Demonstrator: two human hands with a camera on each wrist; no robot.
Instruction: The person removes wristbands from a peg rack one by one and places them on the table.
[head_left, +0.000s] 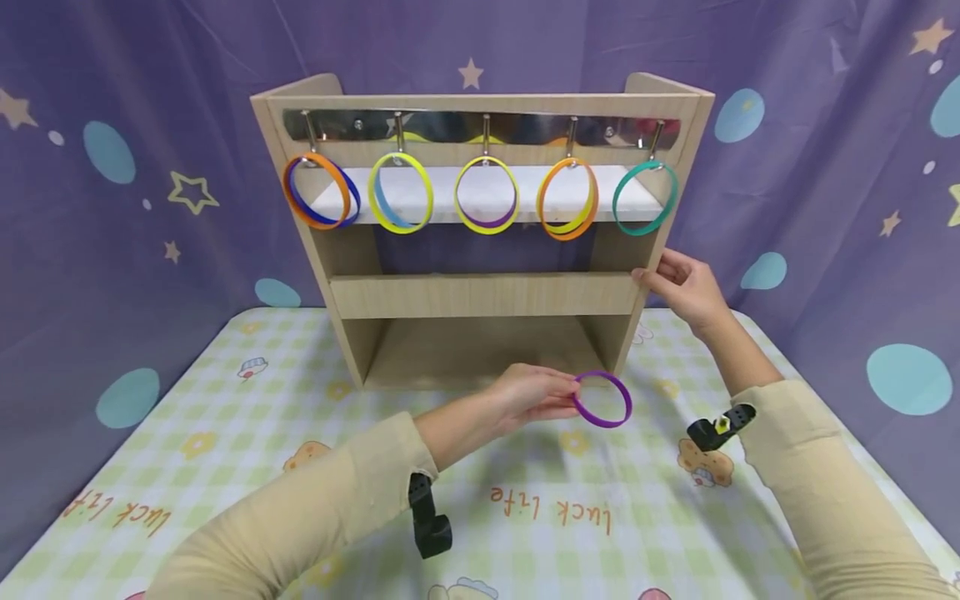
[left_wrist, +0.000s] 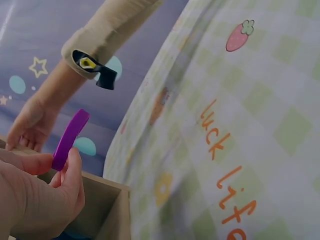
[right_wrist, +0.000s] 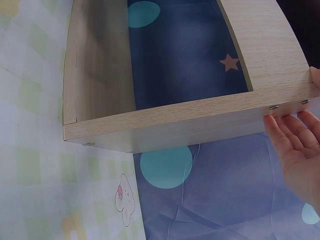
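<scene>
My left hand (head_left: 529, 392) pinches a purple silicone wristband (head_left: 628, 406) between thumb and fingers, in front of the wooden shelf (head_left: 480, 296). The left wrist view shows the same purple band (left_wrist: 70, 140) edge-on. My right hand (head_left: 690, 287) holds the shelf's right side, thumb on the front edge and fingertips against the outer panel. Across the shelf's top runs a metal hook rail (head_left: 442, 127). Its hooks carry, from left, an orange band (head_left: 287, 187) with a blue one, yellow with light blue, yellow with purple, orange with yellow, and a teal band (head_left: 617, 200).
The shelf stands on a table with a checked cloth (head_left: 285, 517) printed with words and small pictures. A purple curtain (head_left: 817, 167) with stars and dots hangs behind. Both sleeves carry black wrist cameras. A white board (head_left: 442, 196) lies behind the hanging bands.
</scene>
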